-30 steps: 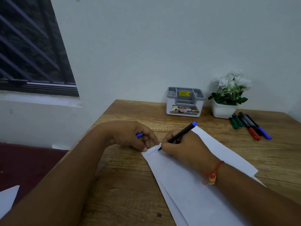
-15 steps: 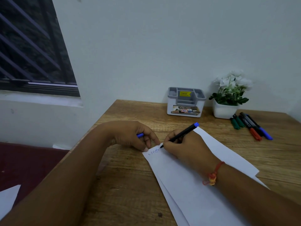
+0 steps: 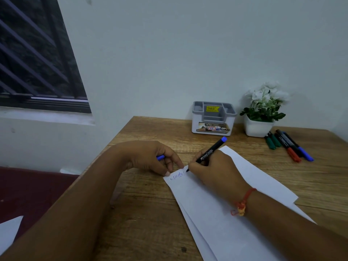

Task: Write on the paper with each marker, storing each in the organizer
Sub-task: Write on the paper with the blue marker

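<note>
Head view: the right hand [image 3: 212,172] pinches the blue marker [image 3: 209,152], its tip touching the far left corner of the paper [image 3: 207,210] beside a short blue scribble. The left hand [image 3: 150,157] curls round the blue cap [image 3: 160,157] while one fingertip [image 3: 167,173] pins that corner. The organizer [image 3: 213,119] stands at the far edge of the table [image 3: 150,223]. Light pressure and a flat, pinned sheet should serve best, with the cap ready for closing before storing.

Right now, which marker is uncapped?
The blue marker in the right hand, tip on the paper, its cap in the left hand. The other markers lie capped beside the pot.
</note>
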`<control>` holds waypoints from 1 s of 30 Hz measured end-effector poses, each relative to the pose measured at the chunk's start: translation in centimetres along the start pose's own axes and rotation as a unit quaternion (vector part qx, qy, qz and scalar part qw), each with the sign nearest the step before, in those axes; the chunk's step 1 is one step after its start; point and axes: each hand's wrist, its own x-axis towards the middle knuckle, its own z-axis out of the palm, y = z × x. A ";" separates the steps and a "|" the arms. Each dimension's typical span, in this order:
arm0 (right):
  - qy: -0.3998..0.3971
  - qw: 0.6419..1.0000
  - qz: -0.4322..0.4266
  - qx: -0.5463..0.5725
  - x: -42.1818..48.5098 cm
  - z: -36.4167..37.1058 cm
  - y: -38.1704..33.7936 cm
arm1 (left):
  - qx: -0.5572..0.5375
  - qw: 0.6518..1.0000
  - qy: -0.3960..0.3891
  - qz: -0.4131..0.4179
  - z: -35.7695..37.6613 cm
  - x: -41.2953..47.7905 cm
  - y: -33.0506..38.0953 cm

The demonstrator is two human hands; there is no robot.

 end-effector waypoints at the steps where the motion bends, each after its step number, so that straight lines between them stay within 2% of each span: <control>1: 0.001 1.000 0.006 0.022 0.0 -0.1 -0.1 | 0.000 1.000 -0.002 -0.002 0.0 0.0 0.0; 4: -0.006 0.995 0.019 0.097 -0.1 -1.0 -0.2 | 0.006 1.000 -0.003 -0.007 -0.1 0.1 0.1; 7: -0.024 0.993 0.020 0.114 -0.2 -1.4 -0.3 | 0.009 1.000 -0.003 -0.005 -0.1 0.1 -0.1; 11: 0.004 0.999 0.006 0.043 0.3 -1.0 0.2 | 0.001 1.000 -0.001 -0.005 -0.1 0.1 -0.2; 30: 0.014 0.999 0.012 0.040 0.9 -0.2 1.1 | -0.017 1.000 0.000 -0.001 0.0 0.1 -0.2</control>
